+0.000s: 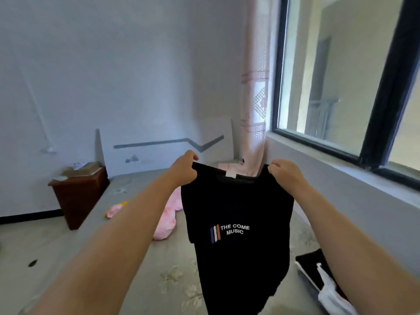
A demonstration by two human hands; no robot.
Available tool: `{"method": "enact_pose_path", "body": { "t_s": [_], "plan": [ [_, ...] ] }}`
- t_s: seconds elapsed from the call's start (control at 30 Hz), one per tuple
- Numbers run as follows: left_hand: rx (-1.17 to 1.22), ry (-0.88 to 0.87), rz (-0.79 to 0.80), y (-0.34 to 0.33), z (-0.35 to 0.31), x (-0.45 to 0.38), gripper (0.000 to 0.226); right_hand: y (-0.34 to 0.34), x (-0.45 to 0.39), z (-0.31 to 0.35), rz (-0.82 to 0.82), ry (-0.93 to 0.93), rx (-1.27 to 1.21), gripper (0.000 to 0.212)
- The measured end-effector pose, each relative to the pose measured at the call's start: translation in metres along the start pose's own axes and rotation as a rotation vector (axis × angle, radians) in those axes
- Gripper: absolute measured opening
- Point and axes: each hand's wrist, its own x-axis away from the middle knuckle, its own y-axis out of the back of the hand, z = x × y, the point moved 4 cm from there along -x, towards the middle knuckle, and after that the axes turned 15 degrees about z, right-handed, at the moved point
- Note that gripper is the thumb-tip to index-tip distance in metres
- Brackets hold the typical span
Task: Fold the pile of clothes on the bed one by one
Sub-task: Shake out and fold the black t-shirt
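Your fingers (pixel 276 165) pinch the 2 shoulders of the black T-shirt (pixel 236 223), left hand (pixel 185 168) and right hand (pixel 285 176) holding it unfolded above the bed (pixel 141 258), with pink clothes (pixel 168 214) behind it apparently still waiting.

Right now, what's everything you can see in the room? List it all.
black T-shirt: one, black with white print, held up by its shoulders over the bed
bed: one, grey floral cover, below the hands
pink clothes: one heap, pink, on the bed behind the shirt
small pink item: one, pink and yellow, on the bed at left
dark and white clothes: a few, bed's lower right
bedside cabinet: one, brown, left of the bed
curtain: one, pink, beside the window
window: one, dark frame, right wall
left hand: grips shirt's left shoulder
right hand: grips right shoulder
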Motion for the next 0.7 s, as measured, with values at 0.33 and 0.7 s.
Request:
{"method": "enact_pose_path", "body": {
  "t_s": [0.33, 0.7],
  "plan": [
    [0.135, -0.198, -0.316, 0.101, 0.002, 0.040, 0.021, 0.086, 0.002, 0.079, -0.302, 0.233, 0.140, 0.019],
    [-0.324, -0.243, -0.365, 0.140, -0.005, 0.060, 0.017, 0.110, 0.011, 0.097, -0.480, 0.245, 0.447, 0.019]
  ]
}}
